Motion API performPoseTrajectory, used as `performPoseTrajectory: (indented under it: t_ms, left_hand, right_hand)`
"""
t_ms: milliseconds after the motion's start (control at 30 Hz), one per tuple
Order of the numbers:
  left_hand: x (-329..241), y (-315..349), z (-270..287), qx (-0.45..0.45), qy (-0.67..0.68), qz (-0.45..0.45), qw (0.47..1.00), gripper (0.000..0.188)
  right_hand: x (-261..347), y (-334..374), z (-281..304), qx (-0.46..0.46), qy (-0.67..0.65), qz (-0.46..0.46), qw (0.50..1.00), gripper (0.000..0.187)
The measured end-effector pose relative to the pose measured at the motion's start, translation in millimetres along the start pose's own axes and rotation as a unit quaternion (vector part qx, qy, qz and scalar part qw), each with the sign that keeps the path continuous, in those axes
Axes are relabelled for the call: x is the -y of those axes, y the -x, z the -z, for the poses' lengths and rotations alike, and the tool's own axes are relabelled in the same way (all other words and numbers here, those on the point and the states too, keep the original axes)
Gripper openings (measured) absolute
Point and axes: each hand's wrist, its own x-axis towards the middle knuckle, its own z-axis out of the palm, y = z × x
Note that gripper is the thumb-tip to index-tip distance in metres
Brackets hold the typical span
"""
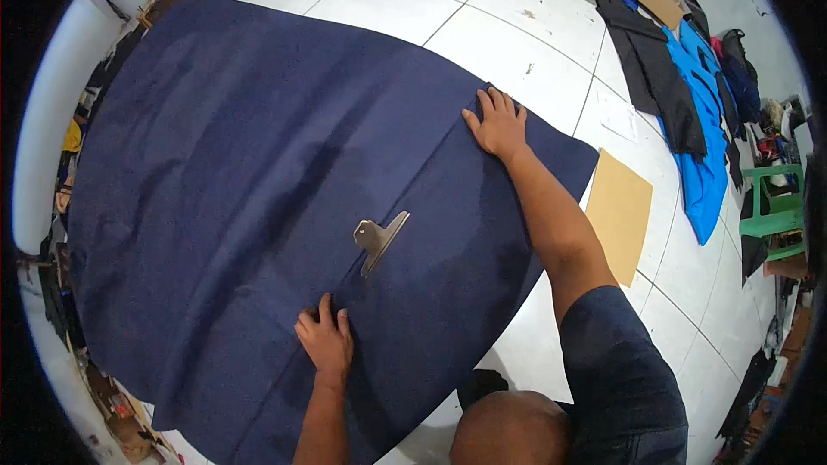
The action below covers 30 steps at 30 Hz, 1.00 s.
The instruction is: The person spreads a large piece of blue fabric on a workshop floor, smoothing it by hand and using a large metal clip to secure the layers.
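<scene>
A large navy blue fabric sheet lies spread over the floor, with soft wrinkles on its left part and a straight fold line running diagonally across it. On that line rests a silver metal bulldog clip. My right hand is stretched far forward, its spread fingers laid on the cloth near the far edge, where the fold line ends. Closer to me, my left hand touches the cloth beside the same line, fingertips apart and slightly bent. The clip sits between my two hands, touched by neither.
Right of the cloth lies a tan card sheet on white floor tiles. Beyond it are blue fabric and black fabric, with a green plastic stool farther right. Along the left rim stands a white roll.
</scene>
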Motion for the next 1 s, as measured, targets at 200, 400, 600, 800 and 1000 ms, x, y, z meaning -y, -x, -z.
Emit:
performPoseTrajectory:
  t_ms: [200, 400, 600, 800, 1000]
  left_hand:
    - [-7.4, -3.9, 5.2, 0.054, -0.010, 0.007, 0.998, 0.043]
    - [-1.9, -6.4, 3.1, 0.026, -0.006, -0.003, 1.000, 0.044]
    - [-3.5, -5.1, -7.4, -0.031, 0.035, -0.057, 0.997, 0.040]
    - [-10.5, -7.3, 1.9, -0.005, 0.085, -0.021, 0.996, 0.041]
    - [-4.3, -15.9, 7.9, 0.048, 0.078, 0.007, 0.996, 0.039]
  right_hand:
    - [-5.7, -0.2, 3.7, 0.031, -0.016, -0.023, 0.999, 0.063]
    - [-23.7, 31.4, 16.1, -0.172, -0.119, 0.052, 0.977, 0.061]
    - [-214.6, 170.7, 46.6, -0.216, -0.032, -0.279, 0.935, 0.073]
    - [-286.4, 257.9, 63.1, -0.068, -0.020, -0.509, 0.858, 0.104]
    - [-324.3, 270.6, 53.5, 0.016, -0.143, -0.494, 0.857, 0.088]
